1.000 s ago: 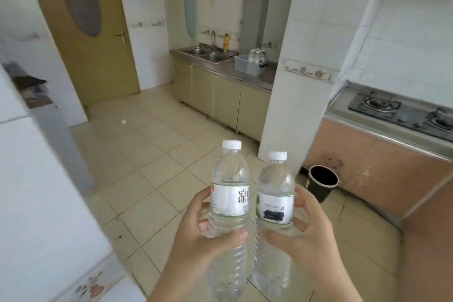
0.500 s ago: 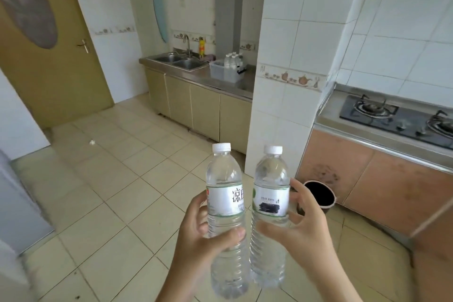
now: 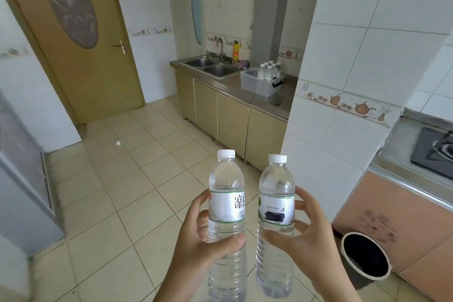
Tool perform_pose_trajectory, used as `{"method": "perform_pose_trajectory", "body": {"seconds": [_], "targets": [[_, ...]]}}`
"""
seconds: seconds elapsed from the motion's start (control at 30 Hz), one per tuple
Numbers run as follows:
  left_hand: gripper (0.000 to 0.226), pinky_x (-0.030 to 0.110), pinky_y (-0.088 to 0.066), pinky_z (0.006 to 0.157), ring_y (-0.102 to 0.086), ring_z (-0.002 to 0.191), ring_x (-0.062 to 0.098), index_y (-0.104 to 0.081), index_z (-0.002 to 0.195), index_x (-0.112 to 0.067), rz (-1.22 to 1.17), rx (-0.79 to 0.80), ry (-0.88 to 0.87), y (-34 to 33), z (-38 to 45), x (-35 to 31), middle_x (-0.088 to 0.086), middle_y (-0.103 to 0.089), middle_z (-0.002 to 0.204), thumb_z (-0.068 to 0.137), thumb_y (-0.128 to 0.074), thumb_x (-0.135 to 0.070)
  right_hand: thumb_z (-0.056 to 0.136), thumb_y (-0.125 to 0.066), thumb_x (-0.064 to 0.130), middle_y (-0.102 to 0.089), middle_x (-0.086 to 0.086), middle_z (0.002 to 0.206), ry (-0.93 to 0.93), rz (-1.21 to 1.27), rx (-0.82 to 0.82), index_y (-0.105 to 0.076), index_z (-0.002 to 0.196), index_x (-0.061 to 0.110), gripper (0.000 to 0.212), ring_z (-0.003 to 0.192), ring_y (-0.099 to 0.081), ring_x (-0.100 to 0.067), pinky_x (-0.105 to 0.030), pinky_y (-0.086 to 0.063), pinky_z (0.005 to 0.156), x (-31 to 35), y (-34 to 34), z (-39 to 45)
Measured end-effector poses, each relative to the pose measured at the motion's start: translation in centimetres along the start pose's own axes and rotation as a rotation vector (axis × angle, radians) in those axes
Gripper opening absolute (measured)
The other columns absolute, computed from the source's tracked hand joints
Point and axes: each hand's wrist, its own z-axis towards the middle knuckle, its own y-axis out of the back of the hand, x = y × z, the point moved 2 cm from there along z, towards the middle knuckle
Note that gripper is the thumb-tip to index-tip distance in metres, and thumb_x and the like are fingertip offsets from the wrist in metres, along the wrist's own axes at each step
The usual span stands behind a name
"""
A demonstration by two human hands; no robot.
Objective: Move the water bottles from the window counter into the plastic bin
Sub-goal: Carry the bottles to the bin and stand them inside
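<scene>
My left hand [image 3: 201,240] grips a clear water bottle [image 3: 226,193] with a white cap and a white label, held upright. Beside it my right hand [image 3: 311,235] holds a second upright water bottle [image 3: 276,193] whose label bears a dark mark. The two bottles stand close together, low in the middle of the view. Far ahead, the grey plastic bin [image 3: 255,84] sits on the steel counter to the right of the sink, with several bottles [image 3: 268,70] standing in it.
A double sink [image 3: 210,66] with a tap lies left of the bin. A white tiled pillar [image 3: 343,105] stands on the right, with a gas hob [image 3: 436,149] behind it. A black bucket [image 3: 365,255] sits on the floor. A wooden door [image 3: 81,39] is at the left.
The view has swung left and moved forward; the sink counter and bin look nearer and more central. Both hands keep the bottles in the same grip.
</scene>
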Motion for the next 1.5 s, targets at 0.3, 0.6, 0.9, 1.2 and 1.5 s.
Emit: {"method": "perform_pose_trajectory", "body": {"seconds": [0.3,0.6,0.9,1.2,1.5], "targets": [[0.094,0.055,-0.054,0.094,-0.071,0.1,0.018,-0.053,0.124,-0.051,0.01,0.023,0.007,0.1,20.3,-2.2,-0.003,-0.075,0.109,0.041,-0.091,-0.028,0.049,-0.09,0.006,-0.062,0.015,0.097,-0.014,0.004,-0.018,-0.048,0.108,0.049,0.084,0.083,-0.066,-0.001,-0.024,-0.053,0.069,-0.4,-3.9,19.1],[0.092,0.051,-0.053,0.097,-0.07,0.105,0.022,-0.053,0.124,-0.051,0.004,0.034,-0.02,-1.6,39.1,-4.2,0.0,-0.075,0.108,0.045,-0.091,-0.022,0.048,-0.09,0.012,-0.061,0.014,0.104,-0.021,-0.004,-0.056,-0.046,0.106,0.056,0.086,0.092,-0.065,-0.009,-0.037,-0.054,0.08,-2.2,-4.9,36.8],[0.093,0.055,-0.045,0.106,-0.065,0.114,0.023,-0.053,0.121,-0.057,-0.013,-0.053,0.004,-5.5,58.9,-3.6,-0.004,-0.073,0.114,0.042,-0.093,-0.027,0.047,-0.091,0.011,-0.062,0.01,0.106,-0.023,-0.015,-0.013,-0.048,0.121,0.041,0.091,0.076,-0.069,-0.003,-0.039,-0.057,0.073,-5.3,-5.4,58.5],[0.088,0.056,-0.048,0.101,-0.068,0.11,0.02,-0.056,0.114,-0.059,-0.037,-0.058,0.017,-7.0,74.8,-4.5,-0.01,-0.074,0.109,0.042,-0.091,-0.023,0.051,-0.088,-0.001,-0.062,0.005,0.106,-0.024,-0.035,0.033,-0.05,0.123,0.024,0.086,0.077,-0.062,0.011,-0.006,-0.048,0.059,-6.2,-7.6,75.4],[0.091,0.057,-0.045,0.105,-0.067,0.11,0.021,-0.056,0.119,-0.054,-0.033,0.045,0.01,-4.2,92.6,-4.8,-0.004,-0.074,0.112,0.042,-0.092,-0.022,0.046,-0.091,0.006,-0.063,0.008,0.107,-0.065,-0.043,-0.109,-0.047,0.122,0.035,0.093,0.082,-0.065,0.002,-0.02,-0.052,0.073,-7.8,-13.7,90.1]]}}
